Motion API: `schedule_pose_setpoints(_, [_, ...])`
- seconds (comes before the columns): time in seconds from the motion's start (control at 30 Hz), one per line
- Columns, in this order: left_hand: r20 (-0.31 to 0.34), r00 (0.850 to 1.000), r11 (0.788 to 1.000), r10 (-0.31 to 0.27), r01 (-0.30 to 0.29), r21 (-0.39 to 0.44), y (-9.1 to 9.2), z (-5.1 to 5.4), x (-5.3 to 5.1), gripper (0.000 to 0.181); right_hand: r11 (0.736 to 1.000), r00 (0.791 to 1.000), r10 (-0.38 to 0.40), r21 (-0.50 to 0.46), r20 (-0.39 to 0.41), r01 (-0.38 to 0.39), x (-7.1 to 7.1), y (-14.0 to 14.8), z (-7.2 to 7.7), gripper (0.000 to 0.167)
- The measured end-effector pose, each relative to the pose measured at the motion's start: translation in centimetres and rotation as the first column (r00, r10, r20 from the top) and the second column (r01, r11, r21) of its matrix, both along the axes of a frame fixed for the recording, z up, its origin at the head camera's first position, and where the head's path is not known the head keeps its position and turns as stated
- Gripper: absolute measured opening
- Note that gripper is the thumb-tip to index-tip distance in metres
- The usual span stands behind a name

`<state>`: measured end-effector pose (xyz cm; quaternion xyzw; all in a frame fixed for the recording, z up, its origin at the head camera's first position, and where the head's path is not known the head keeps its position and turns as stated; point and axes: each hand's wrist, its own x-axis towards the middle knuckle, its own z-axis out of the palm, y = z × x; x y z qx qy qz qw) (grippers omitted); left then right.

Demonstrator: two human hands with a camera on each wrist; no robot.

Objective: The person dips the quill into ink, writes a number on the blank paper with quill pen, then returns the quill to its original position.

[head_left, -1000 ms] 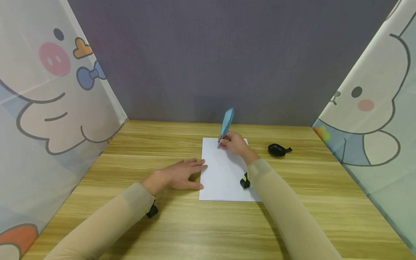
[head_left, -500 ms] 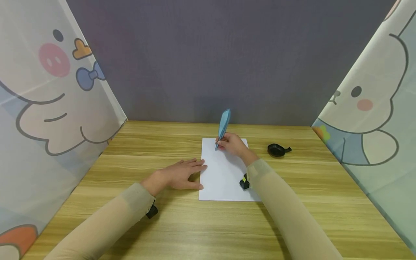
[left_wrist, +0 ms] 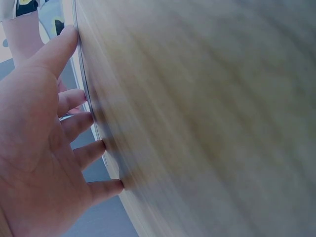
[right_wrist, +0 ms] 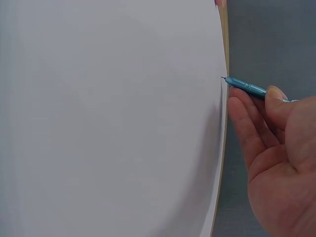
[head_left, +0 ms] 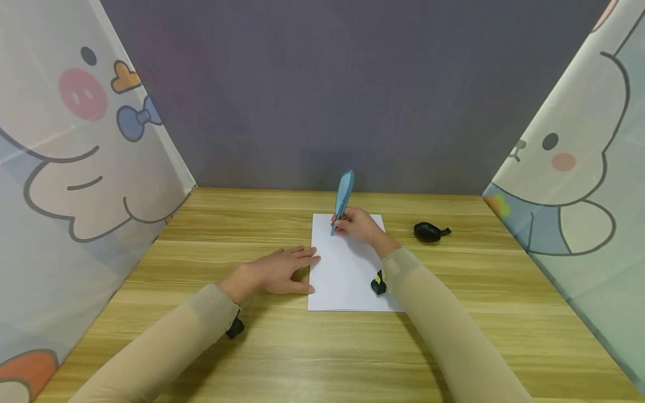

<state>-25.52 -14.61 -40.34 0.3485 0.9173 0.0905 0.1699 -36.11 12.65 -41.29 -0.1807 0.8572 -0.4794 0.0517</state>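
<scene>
White paper (head_left: 342, 274) lies on the wooden table. My right hand (head_left: 360, 225) pinches a blue feather-shaped pen (head_left: 344, 193) over the paper's upper part, its feather end pointing up. In the right wrist view the thumb and fingers of my right hand (right_wrist: 281, 153) hold the pen's blue barrel (right_wrist: 252, 89), its tip at the paper (right_wrist: 113, 118); I cannot tell if it touches. My left hand (head_left: 282, 271) rests flat with spread fingers, fingertips at the paper's left edge. The left wrist view shows the palm and spread fingers of my left hand (left_wrist: 44, 138) along that edge.
A small black oval object with a short tail (head_left: 428, 232) lies right of the paper on the table (head_left: 312, 358). A grey panel (head_left: 322, 95) stands behind, with cartoon-printed cloths at the left (head_left: 50, 224) and right (head_left: 599, 268).
My right hand has moved slightly left and toward the near side with the pen. My left hand has stayed in place on the paper's edge.
</scene>
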Motion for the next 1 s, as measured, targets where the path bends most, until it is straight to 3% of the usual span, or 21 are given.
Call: schedule_pose_setpoints(1.0, [0.01, 1.0, 1.0, 0.0, 0.0, 0.001, -0.06, -0.01, -0.06, 0.086, 0.998, 0.998, 0.058, 0.022, 0.025, -0.058, 0.5, -0.16, -0.47, 0.015])
